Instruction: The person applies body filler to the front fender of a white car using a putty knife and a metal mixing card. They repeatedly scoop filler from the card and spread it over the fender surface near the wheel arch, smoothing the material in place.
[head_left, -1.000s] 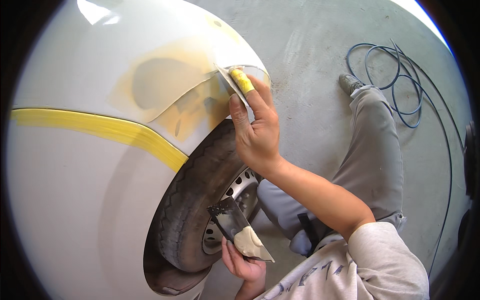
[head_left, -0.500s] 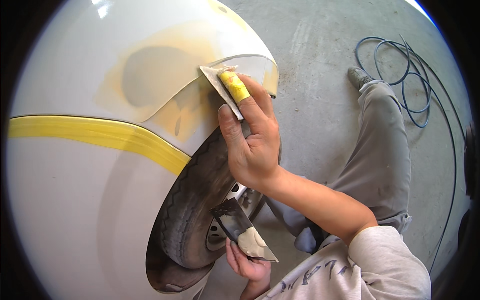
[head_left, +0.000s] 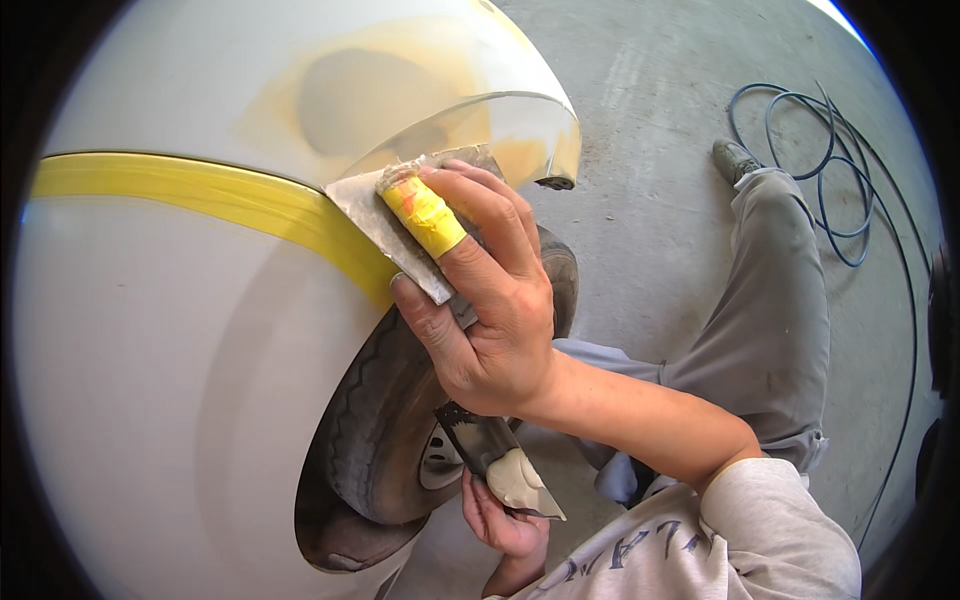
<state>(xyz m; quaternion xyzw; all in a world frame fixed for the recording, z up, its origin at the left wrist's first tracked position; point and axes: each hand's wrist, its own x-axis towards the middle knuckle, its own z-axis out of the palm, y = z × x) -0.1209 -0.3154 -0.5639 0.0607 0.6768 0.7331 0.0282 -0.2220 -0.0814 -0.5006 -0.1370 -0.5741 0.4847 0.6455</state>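
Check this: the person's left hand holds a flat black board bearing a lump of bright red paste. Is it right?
Wrong colour: the head view shows a beige lump of paste on the flat black board in the person's left hand.

The person wears a light grey shirt (head_left: pixel 715 545) with a short sleeve (head_left: pixel 785 510) and dark letters (head_left: pixel 630 548). The trousers (head_left: pixel 757 300) are long and grey, with a greyish shoe (head_left: pixel 733 160). Bright yellow tape (head_left: pixel 425 218) wraps one finger (head_left: pixel 472 264) of the right hand (head_left: pixel 498 330).
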